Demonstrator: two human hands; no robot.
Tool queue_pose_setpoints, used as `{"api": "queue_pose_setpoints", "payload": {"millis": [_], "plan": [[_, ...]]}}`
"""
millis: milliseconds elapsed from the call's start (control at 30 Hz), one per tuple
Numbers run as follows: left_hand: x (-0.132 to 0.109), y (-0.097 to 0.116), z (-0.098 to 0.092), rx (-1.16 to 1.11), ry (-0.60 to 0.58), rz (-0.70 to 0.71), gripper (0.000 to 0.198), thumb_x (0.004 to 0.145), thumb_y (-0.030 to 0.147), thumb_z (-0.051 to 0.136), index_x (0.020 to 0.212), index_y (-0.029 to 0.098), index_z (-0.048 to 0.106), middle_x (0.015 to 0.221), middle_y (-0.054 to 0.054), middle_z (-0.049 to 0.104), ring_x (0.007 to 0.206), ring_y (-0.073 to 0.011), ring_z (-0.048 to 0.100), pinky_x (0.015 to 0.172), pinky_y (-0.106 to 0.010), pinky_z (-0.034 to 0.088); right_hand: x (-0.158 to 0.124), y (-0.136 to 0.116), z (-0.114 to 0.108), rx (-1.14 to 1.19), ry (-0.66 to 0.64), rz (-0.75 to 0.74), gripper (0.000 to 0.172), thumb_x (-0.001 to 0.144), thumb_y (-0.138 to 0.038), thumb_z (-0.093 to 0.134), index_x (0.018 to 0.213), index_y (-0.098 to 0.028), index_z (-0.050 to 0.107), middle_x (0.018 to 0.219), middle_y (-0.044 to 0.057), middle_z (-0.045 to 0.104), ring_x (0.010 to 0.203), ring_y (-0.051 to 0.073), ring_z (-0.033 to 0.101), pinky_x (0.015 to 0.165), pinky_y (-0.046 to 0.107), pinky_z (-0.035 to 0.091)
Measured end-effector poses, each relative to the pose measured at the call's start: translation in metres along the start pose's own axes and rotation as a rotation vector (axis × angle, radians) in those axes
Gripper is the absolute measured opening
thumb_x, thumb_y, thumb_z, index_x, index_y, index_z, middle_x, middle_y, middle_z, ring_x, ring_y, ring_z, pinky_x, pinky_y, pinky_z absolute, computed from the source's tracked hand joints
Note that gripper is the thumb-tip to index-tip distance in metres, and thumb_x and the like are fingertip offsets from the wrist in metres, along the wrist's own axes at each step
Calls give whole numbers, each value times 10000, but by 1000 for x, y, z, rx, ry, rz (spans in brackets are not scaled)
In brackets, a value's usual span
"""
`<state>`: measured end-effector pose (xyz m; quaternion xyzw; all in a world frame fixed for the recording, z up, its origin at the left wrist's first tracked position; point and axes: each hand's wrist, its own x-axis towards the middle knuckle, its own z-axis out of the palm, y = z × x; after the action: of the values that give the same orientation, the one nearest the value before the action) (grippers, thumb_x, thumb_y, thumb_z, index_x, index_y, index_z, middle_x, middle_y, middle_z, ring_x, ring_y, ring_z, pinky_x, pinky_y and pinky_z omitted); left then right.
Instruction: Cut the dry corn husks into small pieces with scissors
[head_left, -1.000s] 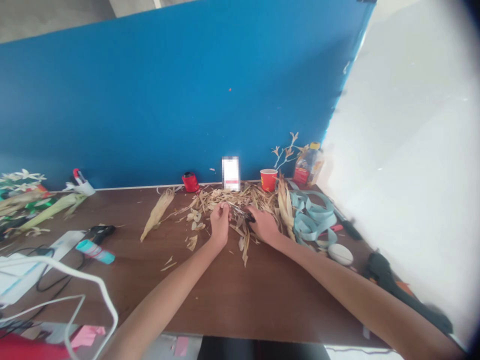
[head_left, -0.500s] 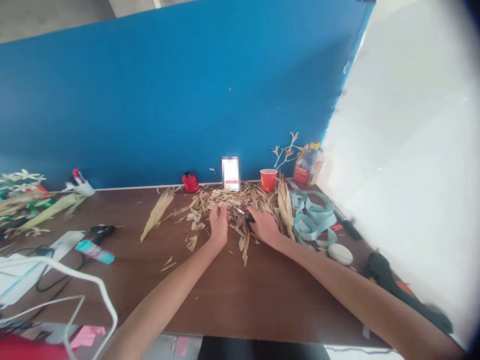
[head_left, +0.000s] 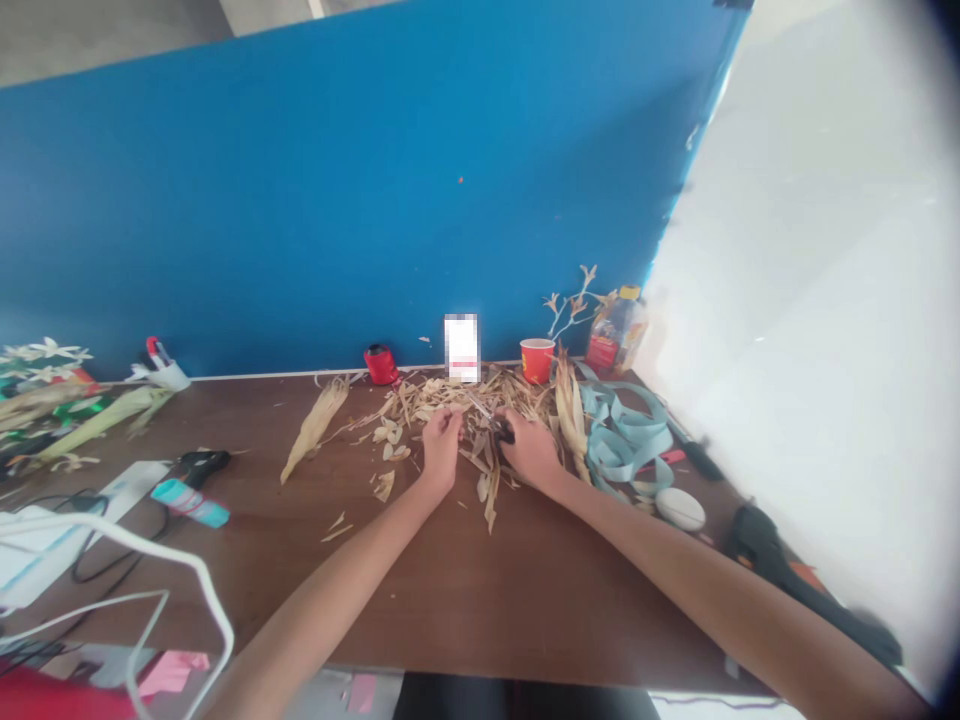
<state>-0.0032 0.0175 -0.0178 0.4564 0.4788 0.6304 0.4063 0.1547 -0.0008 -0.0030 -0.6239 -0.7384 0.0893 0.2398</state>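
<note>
My right hand (head_left: 529,445) is closed round the dark handles of a pair of scissors (head_left: 484,408), whose thin metal blades point up and to the left. Opposite it, my left hand (head_left: 441,440) is closed in a pinch at the scissors' left, and a small pale piece of corn husk seems to be between its fingertips. Both hands are over a heap of dry corn husk scraps (head_left: 427,393). Several cut, petal-like pieces (head_left: 388,432) lie left of my left hand. A whole bundle of dried husk (head_left: 571,410) stands just right of my right hand.
A red paper cup (head_left: 537,362), a red can-like container (head_left: 380,365) and a bottle (head_left: 616,330) line the blue partition. Pale blue ribbon (head_left: 630,430), a white oval object (head_left: 680,508) and a dark glue gun (head_left: 780,560) lie right. Another husk (head_left: 315,430) lies left.
The scissors in my right hand have turned, their blades now pointing more upward and further from my left fingertips. My left hand has shifted slightly right.
</note>
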Motion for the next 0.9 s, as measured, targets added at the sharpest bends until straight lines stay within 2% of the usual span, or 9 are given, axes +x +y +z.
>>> {"api": "queue_pose_setpoints", "payload": {"millis": [267, 367, 533, 900], "plan": [[-4, 9, 2, -50, -143, -38, 247, 747, 390, 645, 818, 155, 615, 719, -23, 602, 608, -118, 545, 526, -220, 407, -1, -2, -1, -68, -26, -46, 378, 815, -268, 498, 1190, -277, 537, 948, 45, 686, 833, 218, 626, 711, 283, 415], [-5, 10, 2, -30, -175, -51, 252, 739, 392, 652, 810, 151, 628, 693, -30, 613, 595, -127, 555, 513, -221, 412, -2, -2, -1, -75, -34, -46, 394, 811, -273, 503, 1205, -273, 529, 952, 50, 686, 847, 221, 627, 722, 284, 417], [-4, 7, 1, -24, -180, -59, 269, 763, 428, 625, 765, 159, 633, 599, -17, 587, 543, -126, 536, 501, -226, 403, -1, -2, 0, -82, -42, -59, 410, 803, -258, 496, 1212, -270, 523, 978, 53, 688, 865, 225, 627, 738, 290, 421], [-3, 1, -1, -25, -113, 20, 295, 766, 428, 624, 676, 149, 590, 607, 12, 479, 577, -93, 438, 538, -213, 348, -1, -2, -1, -89, -43, -64, 401, 792, -256, 495, 1193, -262, 524, 930, 51, 689, 834, 220, 624, 714, 287, 407]]}}
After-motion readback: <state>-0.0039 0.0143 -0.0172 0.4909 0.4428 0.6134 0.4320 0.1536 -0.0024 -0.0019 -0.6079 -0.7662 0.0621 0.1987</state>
